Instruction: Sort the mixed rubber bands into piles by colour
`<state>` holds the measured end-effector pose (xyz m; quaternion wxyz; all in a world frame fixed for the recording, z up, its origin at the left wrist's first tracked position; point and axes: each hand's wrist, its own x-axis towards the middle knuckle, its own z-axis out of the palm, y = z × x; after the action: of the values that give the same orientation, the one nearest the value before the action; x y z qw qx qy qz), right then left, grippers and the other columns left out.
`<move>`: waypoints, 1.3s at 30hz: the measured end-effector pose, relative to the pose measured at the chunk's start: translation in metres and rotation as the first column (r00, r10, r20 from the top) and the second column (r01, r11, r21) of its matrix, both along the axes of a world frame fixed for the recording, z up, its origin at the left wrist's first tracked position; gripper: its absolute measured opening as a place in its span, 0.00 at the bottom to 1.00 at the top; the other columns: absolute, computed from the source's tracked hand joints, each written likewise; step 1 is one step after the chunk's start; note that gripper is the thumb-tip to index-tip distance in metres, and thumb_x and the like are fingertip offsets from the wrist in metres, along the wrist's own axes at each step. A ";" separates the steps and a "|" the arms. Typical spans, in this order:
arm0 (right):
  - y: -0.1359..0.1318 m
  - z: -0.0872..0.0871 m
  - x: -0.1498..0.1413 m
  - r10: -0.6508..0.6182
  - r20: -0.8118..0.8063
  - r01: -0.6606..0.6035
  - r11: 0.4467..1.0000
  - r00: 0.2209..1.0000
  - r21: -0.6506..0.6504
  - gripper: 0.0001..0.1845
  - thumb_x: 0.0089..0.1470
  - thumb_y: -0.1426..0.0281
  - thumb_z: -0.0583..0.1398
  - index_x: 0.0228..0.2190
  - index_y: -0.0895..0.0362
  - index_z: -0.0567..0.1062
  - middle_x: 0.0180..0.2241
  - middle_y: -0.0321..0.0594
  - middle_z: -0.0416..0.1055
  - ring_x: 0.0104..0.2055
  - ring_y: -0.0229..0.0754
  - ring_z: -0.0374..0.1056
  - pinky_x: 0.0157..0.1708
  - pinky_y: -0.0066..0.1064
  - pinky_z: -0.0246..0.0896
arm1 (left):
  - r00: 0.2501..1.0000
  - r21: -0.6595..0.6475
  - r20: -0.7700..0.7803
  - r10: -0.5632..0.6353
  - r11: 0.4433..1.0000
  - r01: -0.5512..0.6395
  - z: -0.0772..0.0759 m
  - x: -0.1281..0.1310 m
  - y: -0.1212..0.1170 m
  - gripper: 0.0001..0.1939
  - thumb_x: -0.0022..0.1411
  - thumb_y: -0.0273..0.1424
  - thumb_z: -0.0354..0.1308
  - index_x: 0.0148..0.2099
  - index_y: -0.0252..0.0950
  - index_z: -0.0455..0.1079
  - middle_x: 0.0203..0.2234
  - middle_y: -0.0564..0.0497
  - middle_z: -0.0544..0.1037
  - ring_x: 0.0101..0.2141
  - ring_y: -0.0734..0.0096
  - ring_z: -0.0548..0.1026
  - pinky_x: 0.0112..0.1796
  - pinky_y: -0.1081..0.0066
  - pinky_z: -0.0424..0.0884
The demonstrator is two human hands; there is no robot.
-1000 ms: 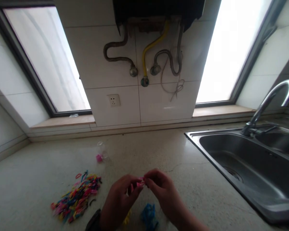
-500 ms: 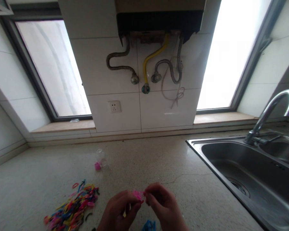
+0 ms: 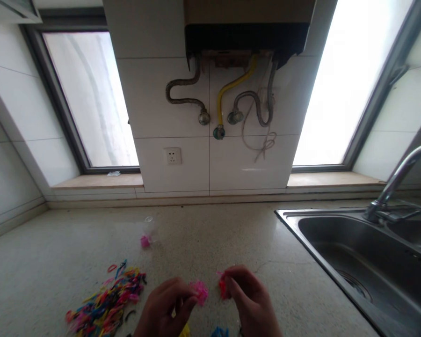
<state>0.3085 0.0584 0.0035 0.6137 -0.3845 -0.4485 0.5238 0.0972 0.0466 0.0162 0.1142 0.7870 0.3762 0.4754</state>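
Note:
Low in the head view, my left hand (image 3: 168, 304) pinches a small bunch of pink rubber bands (image 3: 200, 292) between thumb and fingers. Just to its right, my right hand (image 3: 249, 299) is closed on some red rubber bands (image 3: 223, 286), with a bit of pink at their top. A gap separates the two bunches. Below my hands, a few blue bands (image 3: 220, 332) lie on the counter, and yellow bands (image 3: 185, 330) show beside my left hand. A mixed pile of coloured rubber bands (image 3: 108, 302) spreads out left of my left hand.
A see-through plastic container (image 3: 150, 229) with a pink piece (image 3: 145, 241) at its base is on the speckled counter (image 3: 203, 238). On the right is a steel sink (image 3: 330, 248) with a tap (image 3: 396, 182). Pipes and a socket (image 3: 172, 156) are on the tiled wall.
My hands have moved apart; the bunches that met between my fingertips are now separate, pink on the left and red on the right. The view has shifted slightly.

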 end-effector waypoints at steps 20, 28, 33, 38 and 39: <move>-0.006 0.006 0.001 0.009 -0.101 -0.008 1.000 0.995 0.015 0.11 0.49 0.61 0.70 0.30 0.54 0.80 0.25 0.36 0.71 0.26 0.35 0.63 0.28 0.27 0.59 | 0.992 -0.061 0.015 0.127 0.990 -0.126 0.010 -0.024 -0.005 0.10 0.69 0.31 0.55 0.35 0.36 0.73 0.25 0.52 0.74 0.26 0.74 0.73 0.29 0.77 0.69; -0.004 0.009 0.000 0.015 -0.108 -0.014 1.000 0.994 0.012 0.11 0.46 0.61 0.71 0.29 0.55 0.80 0.24 0.36 0.70 0.25 0.34 0.61 0.25 0.26 0.58 | 0.986 -0.054 0.000 0.165 0.985 -0.165 0.012 -0.029 -0.004 0.11 0.69 0.32 0.54 0.35 0.36 0.74 0.25 0.51 0.75 0.26 0.74 0.72 0.29 0.76 0.69; -0.004 0.009 0.000 0.028 -0.111 -0.027 1.000 0.993 0.012 0.11 0.46 0.61 0.71 0.28 0.55 0.80 0.23 0.35 0.69 0.24 0.33 0.60 0.24 0.25 0.57 | 0.983 -0.047 0.007 0.184 0.982 -0.183 0.015 -0.030 -0.004 0.11 0.68 0.32 0.54 0.35 0.36 0.74 0.25 0.52 0.75 0.26 0.74 0.72 0.29 0.76 0.69; -0.004 0.009 0.000 0.022 -0.091 -0.022 1.000 0.996 0.005 0.11 0.47 0.61 0.71 0.29 0.55 0.80 0.24 0.36 0.70 0.24 0.34 0.60 0.25 0.26 0.57 | 0.981 -0.051 0.019 0.195 0.980 -0.194 0.019 -0.030 -0.006 0.11 0.68 0.32 0.55 0.34 0.35 0.74 0.24 0.51 0.75 0.25 0.73 0.72 0.28 0.75 0.69; -0.005 0.009 0.000 0.024 -0.088 -0.023 1.000 0.996 0.005 0.11 0.48 0.62 0.71 0.29 0.55 0.80 0.24 0.36 0.70 0.25 0.34 0.60 0.25 0.27 0.57 | 0.981 -0.051 0.022 0.192 0.980 -0.191 0.019 -0.030 -0.006 0.11 0.68 0.32 0.55 0.34 0.35 0.74 0.24 0.51 0.75 0.25 0.73 0.72 0.28 0.75 0.69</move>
<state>0.3086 0.0539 0.0126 0.6273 -0.3546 -0.4265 0.5466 0.0671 0.0408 0.0352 0.0919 0.7379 0.4600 0.4853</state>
